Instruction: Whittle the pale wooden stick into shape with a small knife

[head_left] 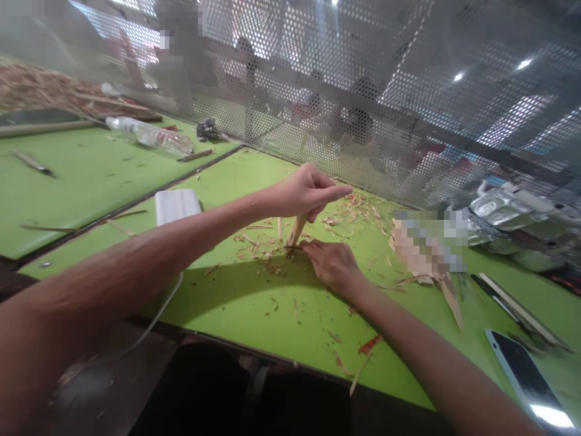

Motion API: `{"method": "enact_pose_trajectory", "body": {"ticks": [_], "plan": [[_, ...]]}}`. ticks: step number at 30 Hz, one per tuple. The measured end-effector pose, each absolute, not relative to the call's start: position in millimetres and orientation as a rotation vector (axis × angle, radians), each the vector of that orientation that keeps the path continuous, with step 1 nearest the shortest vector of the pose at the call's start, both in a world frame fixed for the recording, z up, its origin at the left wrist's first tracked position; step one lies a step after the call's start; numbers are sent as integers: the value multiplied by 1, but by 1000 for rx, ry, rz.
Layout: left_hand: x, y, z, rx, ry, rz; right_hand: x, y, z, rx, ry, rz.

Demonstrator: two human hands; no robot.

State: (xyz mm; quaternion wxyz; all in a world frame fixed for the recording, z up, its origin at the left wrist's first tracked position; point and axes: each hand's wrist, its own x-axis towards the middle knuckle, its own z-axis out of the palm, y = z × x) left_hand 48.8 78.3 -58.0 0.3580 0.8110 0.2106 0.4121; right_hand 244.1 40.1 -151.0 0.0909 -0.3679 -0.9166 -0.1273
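1. Head view: your left hand (313, 192) is closed around the upper part of a wooden stick (297, 230), with one finger stretched out to the right.
2. That stick stands near the middle of the worktop (254, 303), steep but tilted; its long axis runs from the lower end, among the wood shavings (267, 251), up and slightly right into your grip.
3. Your right hand (333, 264) has its fingertips pressed together on a thin dark piece (290, 247) that pokes out leftward at the stick's lower end; you can't tell whether it is a blade.
4. Your left hand hides the stick's top, and its exact contact with the worktop is hard to make out. Pixelation covers part of the pale wood piece (415, 254) at right. The smartphone (521, 375) is cut off at the bottom edge. Your left forearm partly covers the white block (177, 204), so you can't see whether the white cable (163, 309) joins it.
5. As for containers, a clear plastic bottle (152, 136) lies on its side at far left; its contents can't be made out. Silvery plastic packaging (521, 221) sits at far right, its contents unclear too.
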Motion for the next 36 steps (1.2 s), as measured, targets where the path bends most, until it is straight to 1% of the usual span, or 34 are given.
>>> {"method": "enact_pose_trajectory", "body": {"ticks": [5, 13, 22, 36], "plan": [[42, 86, -61, 2127, 507, 1051, 243, 36, -148, -1144, -2792, -360], [45, 81, -64, 2089, 621, 1177, 247, 34, -152, -855, -2603, -517], [50, 79, -62, 2059, 564, 1172, 247, 37, -155, -1009, -2679, -437], [47, 81, -61, 2056, 522, 1126, 246, 35, -150, -1073, -2723, -397]]}}
